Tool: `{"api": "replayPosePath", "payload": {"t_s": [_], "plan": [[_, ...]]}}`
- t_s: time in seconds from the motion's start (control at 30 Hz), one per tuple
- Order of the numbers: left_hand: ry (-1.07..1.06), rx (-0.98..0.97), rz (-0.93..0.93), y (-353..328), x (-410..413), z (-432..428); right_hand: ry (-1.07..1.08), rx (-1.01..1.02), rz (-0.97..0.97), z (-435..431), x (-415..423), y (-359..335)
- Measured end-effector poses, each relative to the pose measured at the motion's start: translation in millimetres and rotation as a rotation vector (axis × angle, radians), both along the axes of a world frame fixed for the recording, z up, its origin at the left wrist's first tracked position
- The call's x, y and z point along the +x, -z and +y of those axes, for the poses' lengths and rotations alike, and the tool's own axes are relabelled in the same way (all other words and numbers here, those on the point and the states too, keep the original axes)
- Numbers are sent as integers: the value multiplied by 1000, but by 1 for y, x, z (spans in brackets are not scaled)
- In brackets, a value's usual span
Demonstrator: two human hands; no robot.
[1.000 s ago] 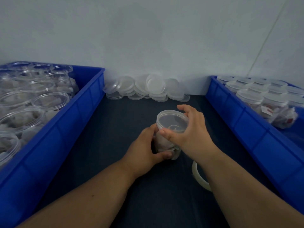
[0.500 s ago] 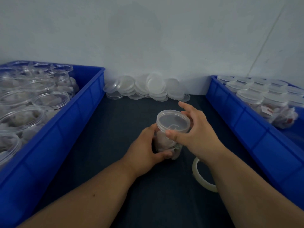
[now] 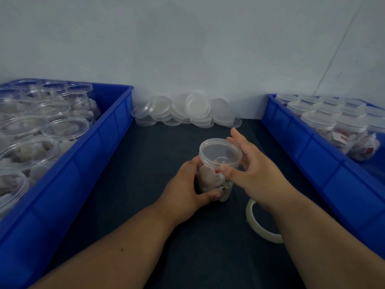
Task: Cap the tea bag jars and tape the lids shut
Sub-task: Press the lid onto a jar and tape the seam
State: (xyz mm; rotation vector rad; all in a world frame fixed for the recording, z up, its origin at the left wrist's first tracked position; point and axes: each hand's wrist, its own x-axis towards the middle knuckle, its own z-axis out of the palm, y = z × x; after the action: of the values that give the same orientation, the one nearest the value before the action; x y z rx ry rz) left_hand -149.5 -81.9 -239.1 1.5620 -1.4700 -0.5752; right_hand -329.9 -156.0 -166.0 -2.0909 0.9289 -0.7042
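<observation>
Jars without lids [image 3: 64,130] crowd the left bin [image 3: 83,184], capped jars [image 3: 318,122] the right bin [image 3: 312,155]. On the worktop [image 3: 145,163] between, our left hand [image 3: 187,190] grips one jar [image 3: 212,180], our right hand [image 3: 254,170] pinches its lid [image 3: 220,152]; loose lids [image 3: 187,111] lie behind, one tape roll [image 3: 256,224] beside.

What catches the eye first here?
Mid-mat, the left hand grips a jar of tea bags while the right hand pinches its clear lid. Blue bins flank it: the left bin holds open jars, the right bin capped jars. Loose lids pile at the wall.
</observation>
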Motion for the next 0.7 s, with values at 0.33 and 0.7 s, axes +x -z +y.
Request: {"api": "replayPosePath", "payload": {"t_s": [0.33, 0.7], "plan": [[19, -2, -33, -3, -2, 1, 83, -114, 46, -10, 6, -1], [121, 112, -5, 0, -3, -5, -229, -164, 233, -24, 14, -22]]}}
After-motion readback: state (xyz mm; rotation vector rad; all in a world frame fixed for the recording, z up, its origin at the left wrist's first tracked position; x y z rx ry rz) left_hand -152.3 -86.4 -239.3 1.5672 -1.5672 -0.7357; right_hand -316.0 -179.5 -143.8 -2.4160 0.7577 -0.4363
